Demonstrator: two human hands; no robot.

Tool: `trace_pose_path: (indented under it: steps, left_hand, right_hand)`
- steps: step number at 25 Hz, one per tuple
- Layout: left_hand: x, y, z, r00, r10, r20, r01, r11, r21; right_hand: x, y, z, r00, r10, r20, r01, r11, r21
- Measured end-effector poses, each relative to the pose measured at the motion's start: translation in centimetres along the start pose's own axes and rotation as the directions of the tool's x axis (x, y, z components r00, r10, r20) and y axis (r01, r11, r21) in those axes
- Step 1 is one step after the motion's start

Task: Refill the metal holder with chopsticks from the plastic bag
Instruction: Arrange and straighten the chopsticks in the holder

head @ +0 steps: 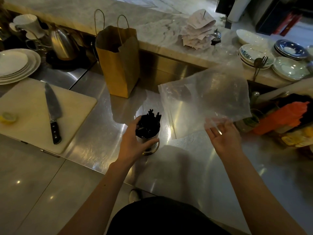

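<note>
The metal holder (150,144) stood upright on the steel counter (94,119), near its near edge, packed with black chopsticks (149,122) whose tips stuck out above the rim. The left hand (133,139) curled round the holder's left side, thumb across the near wall and fingers over the rim. To its right the right hand (223,139) was spread, fingers nearly straight, with the near corner of the clear plastic bag (203,102) lying blurred against the fingertips; it was unclear whether they pinched it. The bag hung above the counter, just right of the holder. A brown paper bag (118,65) stood beyond the holder. Far left lay a cutting board (25,107) with a knife (52,111) and a lemon piece (7,118), stacked plates (17,65) behind it. Bowls (254,55) sat far right
</note>
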State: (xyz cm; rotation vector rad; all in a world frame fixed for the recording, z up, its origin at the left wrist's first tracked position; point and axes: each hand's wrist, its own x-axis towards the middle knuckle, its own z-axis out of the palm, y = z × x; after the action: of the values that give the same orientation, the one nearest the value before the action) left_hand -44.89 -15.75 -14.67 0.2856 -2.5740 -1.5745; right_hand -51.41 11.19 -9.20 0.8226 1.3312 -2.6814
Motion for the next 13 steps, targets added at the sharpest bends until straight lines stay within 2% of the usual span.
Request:
trace_pose_path:
  steps: [4,8,13]
  left_hand:
    - [0.2,-0.7,-0.9,0.997,0.048,0.066,-0.048,0.999,0.005]
    - [0.7,-1.1,-1.8,0.993,0.094,0.077,-0.092,0.995,-0.031]
    - [1.2,-1.8,-2.6,0.987,0.126,0.101,-0.119,0.990,-0.071]
  right_hand:
    - [0.9,2.9,-2.9,0.984,0.095,-0.151,-0.074,0.988,0.136]
    - [0.8,6.5,-4.7,0.952,0.199,-0.234,-0.127,0.948,0.293]
    - [0.9,10.7,-6.3,0.903,0.268,-0.336,-0.160,0.935,0.316]
